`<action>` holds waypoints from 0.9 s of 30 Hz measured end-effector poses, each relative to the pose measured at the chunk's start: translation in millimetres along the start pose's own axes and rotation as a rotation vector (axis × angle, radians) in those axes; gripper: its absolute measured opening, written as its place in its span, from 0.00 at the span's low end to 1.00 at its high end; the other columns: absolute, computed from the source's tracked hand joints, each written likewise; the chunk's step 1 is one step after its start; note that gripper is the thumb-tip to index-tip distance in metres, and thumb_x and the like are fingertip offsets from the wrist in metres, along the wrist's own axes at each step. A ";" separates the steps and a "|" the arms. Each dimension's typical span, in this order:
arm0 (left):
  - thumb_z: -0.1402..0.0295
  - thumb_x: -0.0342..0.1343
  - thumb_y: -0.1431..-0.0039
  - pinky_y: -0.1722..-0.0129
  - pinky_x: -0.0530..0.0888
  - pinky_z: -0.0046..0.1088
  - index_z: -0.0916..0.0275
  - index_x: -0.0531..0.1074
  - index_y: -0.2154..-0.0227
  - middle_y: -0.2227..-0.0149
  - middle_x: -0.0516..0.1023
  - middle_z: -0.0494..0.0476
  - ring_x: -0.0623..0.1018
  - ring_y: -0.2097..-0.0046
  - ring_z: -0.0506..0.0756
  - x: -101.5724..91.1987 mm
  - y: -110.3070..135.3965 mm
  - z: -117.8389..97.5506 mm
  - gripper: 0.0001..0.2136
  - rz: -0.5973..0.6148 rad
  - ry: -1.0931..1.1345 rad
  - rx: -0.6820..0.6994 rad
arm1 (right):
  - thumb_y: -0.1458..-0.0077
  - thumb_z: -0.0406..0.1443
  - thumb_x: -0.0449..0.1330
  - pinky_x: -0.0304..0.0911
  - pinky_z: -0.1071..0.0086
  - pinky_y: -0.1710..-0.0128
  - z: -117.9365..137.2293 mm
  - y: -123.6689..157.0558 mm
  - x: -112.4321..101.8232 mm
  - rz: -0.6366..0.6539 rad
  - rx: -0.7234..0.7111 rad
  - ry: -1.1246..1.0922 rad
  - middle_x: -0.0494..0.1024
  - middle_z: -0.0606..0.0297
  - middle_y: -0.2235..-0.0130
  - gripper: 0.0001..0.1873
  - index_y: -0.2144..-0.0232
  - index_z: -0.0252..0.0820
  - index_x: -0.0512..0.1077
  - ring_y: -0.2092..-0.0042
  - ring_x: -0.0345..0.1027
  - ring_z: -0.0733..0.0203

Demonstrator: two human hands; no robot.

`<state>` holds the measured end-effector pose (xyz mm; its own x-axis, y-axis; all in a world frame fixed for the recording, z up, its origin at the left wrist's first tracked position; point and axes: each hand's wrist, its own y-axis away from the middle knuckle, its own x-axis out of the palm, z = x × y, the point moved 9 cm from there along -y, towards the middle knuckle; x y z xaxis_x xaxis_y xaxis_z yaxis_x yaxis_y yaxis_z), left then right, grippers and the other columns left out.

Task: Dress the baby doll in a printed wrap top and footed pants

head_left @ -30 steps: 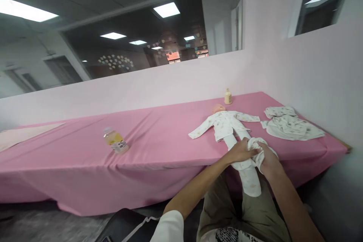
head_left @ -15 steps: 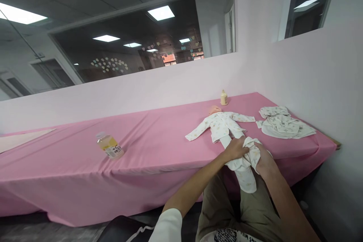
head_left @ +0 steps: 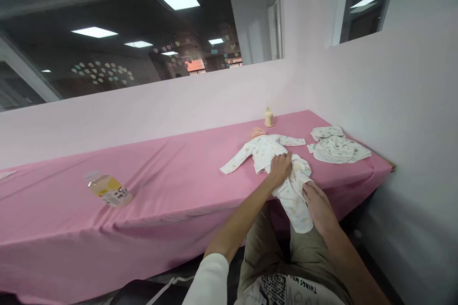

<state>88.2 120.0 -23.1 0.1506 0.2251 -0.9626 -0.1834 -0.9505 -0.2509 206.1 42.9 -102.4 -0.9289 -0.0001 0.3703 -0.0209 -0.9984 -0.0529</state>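
A baby doll [head_left: 266, 152] in a white printed sleepsuit lies on its back on the pink tablecloth [head_left: 179, 171], head toward the wall, legs hanging over the front edge. My left hand [head_left: 280, 168] rests on the doll's waist, fingers curled onto the cloth. My right hand [head_left: 317, 205] lies along the doll's trouser leg [head_left: 295, 200], fingers pressed against the fabric.
A heap of white baby clothes [head_left: 338, 145] lies at the table's right end near the wall. A small cream bottle [head_left: 268, 117] stands behind the doll's head. A drink bottle [head_left: 109, 190] lies on its side far left. My knees are under the table edge.
The bunched trousers held in both hands are now drawn up over the doll's legs and lie flat. My left hand moved up to the waist; the view shifted right.
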 end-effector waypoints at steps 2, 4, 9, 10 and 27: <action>0.77 0.41 0.41 0.57 0.67 0.37 0.66 0.62 0.48 0.56 0.75 0.66 0.75 0.54 0.62 -0.1 -1.1 4.7 0.18 -0.009 0.023 -0.043 | 0.49 0.46 0.61 0.66 0.64 0.52 -2.4 8.9 3.5 -0.024 -0.025 0.154 0.79 0.61 0.58 0.17 0.61 0.42 0.75 0.52 0.70 0.53; 0.75 0.42 0.41 0.59 0.68 0.36 0.65 0.61 0.49 0.56 0.76 0.64 0.76 0.56 0.62 0.1 -1.4 8.4 0.17 -0.012 0.049 -0.081 | 0.45 0.46 0.56 0.62 0.62 0.47 -2.4 16.4 7.6 -0.051 -0.122 0.340 0.75 0.57 0.50 0.20 0.56 0.42 0.75 0.46 0.66 0.51; 0.73 0.43 0.41 0.58 0.69 0.35 0.63 0.63 0.54 0.58 0.76 0.62 0.76 0.56 0.60 0.3 2.7 12.5 0.13 0.003 0.133 -0.105 | 0.38 0.43 0.45 0.60 0.55 0.46 -8.6 22.9 23.6 -0.067 -0.350 0.636 0.70 0.49 0.48 0.24 0.51 0.38 0.72 0.46 0.65 0.48; 0.73 0.43 0.41 0.58 0.69 0.35 0.63 0.63 0.54 0.57 0.76 0.61 0.75 0.56 0.60 -0.3 5.2 12.3 0.13 0.008 0.143 -0.094 | 0.38 0.42 0.44 0.60 0.54 0.46 -7.7 21.7 24.6 -0.088 -0.384 0.684 0.70 0.49 0.50 0.24 0.50 0.38 0.72 0.47 0.64 0.47; 0.64 0.55 0.45 0.39 0.63 0.42 0.62 0.65 0.44 0.41 0.67 0.63 0.66 0.39 0.62 12.0 43.0 -13.7 0.25 0.173 0.337 0.270 | 0.48 0.31 0.48 0.64 0.60 0.55 9.3 -21.0 22.4 0.183 -0.403 0.729 0.69 0.59 0.61 0.13 0.67 0.41 0.73 0.57 0.67 0.54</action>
<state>95.4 78.9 -44.1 0.3947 -0.0565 -0.9171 -0.4734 -0.8680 -0.1503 189.2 63.3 -84.4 -0.9333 0.0151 -0.3589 0.1514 -0.8895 -0.4310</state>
